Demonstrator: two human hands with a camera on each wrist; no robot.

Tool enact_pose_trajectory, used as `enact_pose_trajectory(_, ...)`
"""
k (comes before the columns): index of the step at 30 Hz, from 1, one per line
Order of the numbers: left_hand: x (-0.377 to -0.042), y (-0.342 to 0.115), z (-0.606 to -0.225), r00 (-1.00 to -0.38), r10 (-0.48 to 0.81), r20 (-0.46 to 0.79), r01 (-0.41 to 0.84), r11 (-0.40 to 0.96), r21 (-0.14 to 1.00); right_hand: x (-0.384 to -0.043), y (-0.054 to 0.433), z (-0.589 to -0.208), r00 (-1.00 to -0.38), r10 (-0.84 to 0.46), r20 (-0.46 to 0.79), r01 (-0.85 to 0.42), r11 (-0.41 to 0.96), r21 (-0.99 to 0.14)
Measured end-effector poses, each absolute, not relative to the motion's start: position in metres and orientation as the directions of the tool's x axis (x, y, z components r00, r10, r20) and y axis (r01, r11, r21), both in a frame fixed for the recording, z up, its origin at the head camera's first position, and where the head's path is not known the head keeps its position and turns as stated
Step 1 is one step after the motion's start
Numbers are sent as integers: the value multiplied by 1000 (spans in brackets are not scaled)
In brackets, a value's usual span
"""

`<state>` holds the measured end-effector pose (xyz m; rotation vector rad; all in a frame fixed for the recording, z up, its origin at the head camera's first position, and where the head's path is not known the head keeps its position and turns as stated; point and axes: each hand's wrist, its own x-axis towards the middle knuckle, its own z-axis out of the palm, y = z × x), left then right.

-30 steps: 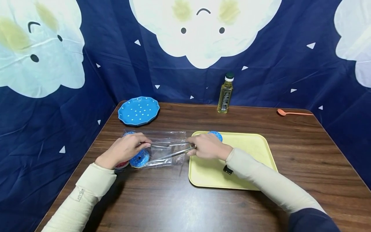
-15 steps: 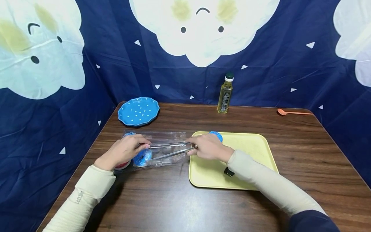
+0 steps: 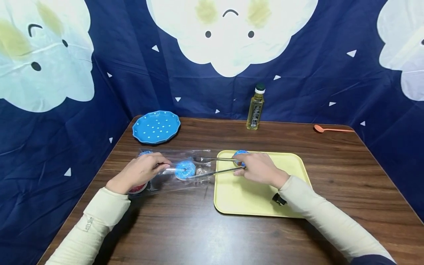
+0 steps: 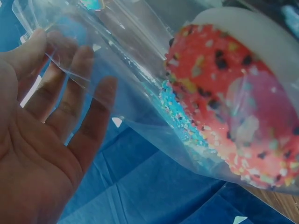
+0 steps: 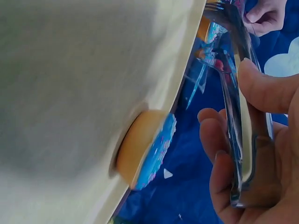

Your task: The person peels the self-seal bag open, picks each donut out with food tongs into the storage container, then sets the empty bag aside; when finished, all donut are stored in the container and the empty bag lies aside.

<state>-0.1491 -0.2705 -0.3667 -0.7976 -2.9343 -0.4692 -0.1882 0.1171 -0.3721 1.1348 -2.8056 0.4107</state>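
Note:
My left hand (image 3: 142,168) pinches the edge of a clear plastic bag (image 3: 169,184) and lifts its upper film. Inside the bag's left part, partly hidden by that hand, lie a red sprinkled donut (image 4: 224,93) and a blue one (image 3: 144,152). My right hand (image 3: 260,168) grips metal tongs (image 3: 216,172), which reach left into the bag. Between the tong tips sits another blue donut (image 3: 184,170), near the middle of the bag. A blue-topped donut (image 5: 145,149) rests on the yellow tray (image 3: 248,202), partly behind my right hand in the head view.
A blue dotted plate (image 3: 155,127) stands at the table's back left. An oil bottle (image 3: 255,110) is upright at the back, and an orange spoon (image 3: 331,129) lies at the back right. Blue cloth (image 3: 116,92) hangs behind the table.
My right hand and the tongs have moved right over the tray, drawing the blue donut from beside my left hand toward the middle of the bag. My left hand has stayed nearly still.

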Motion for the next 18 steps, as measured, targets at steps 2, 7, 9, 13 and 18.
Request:
enact_pose_trajectory(2, -149, -271, -366, -864, 483, 141, 503, 819, 275, -189, 111, -373, -716, -676, 173, -698, 684, -212)
enact_pose_trajectory(7, -148, -271, -367, -860, 484, 162, 510, 813, 280, -192, 92, -378, -711, -687, 151, -701, 673, -235)
enact_pose_trajectory(9, -148, -270, -369, -857, 487, 169, 515, 812, 275, -192, 88, -379, -713, -686, 143, -697, 675, -241)
enact_pose_trajectory(13, -148, -271, -369, -857, 487, 166, 515, 816, 262, -190, 90, -378, -728, -674, 127, -682, 689, -246)
enact_pose_trajectory(18, -148, -272, -366, -860, 485, 161, 511, 819, 262, -183, 104, -370, -756, -642, 127, -650, 715, -257)
